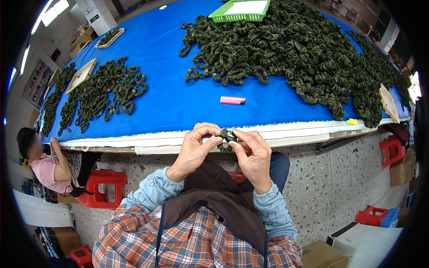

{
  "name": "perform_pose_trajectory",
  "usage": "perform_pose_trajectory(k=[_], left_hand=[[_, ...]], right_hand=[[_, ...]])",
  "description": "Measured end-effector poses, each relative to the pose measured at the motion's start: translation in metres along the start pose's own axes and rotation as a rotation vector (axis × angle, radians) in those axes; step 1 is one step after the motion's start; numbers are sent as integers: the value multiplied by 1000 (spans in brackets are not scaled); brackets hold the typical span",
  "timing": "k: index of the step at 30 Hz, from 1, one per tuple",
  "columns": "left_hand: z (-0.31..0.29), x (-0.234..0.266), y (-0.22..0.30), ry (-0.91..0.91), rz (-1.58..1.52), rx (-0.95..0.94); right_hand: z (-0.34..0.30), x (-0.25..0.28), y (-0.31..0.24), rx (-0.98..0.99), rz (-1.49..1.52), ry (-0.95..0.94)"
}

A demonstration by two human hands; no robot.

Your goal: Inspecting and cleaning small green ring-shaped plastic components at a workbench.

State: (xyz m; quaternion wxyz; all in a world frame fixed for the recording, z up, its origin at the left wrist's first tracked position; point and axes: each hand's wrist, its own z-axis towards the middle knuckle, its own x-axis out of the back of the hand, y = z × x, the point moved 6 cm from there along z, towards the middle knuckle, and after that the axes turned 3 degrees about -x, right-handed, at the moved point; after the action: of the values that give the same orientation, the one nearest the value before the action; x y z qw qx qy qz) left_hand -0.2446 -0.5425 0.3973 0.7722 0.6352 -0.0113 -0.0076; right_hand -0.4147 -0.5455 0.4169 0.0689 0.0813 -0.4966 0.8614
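Just off the table's near edge, my left hand and my right hand pinch a small dark green scrunchie between thumbs and fingertips. Its gathered fabric is stretched between the two hands, and part of it is hidden behind the fingers. A bit of something red shows against my right palm; its kind I cannot make out. On the blue cloth beyond my hands lies a pink lighter. Farther back, a large heap of similar scrunchies spreads across the right side.
More scrunchies are piled at the left beside a shallow tray. A green basket sits on the large heap. To the right lies a yellow object. Another person sits at the left edge, near a red stool.
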Motion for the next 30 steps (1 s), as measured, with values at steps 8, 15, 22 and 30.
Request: perform_pose_trajectory(k=[8, 15, 22, 30], left_hand=[[0, -2, 9, -27, 232, -159], [1, 0, 11, -50, 337, -171], [0, 2, -6, -44, -64, 48], [0, 2, 0, -96, -32, -23]], right_hand=[[1, -5, 4, 5, -48, -34], [5, 12, 39, -223, 193, 60], [2, 6, 42, -424, 422, -5], [2, -25, 59, -538, 569, -338]])
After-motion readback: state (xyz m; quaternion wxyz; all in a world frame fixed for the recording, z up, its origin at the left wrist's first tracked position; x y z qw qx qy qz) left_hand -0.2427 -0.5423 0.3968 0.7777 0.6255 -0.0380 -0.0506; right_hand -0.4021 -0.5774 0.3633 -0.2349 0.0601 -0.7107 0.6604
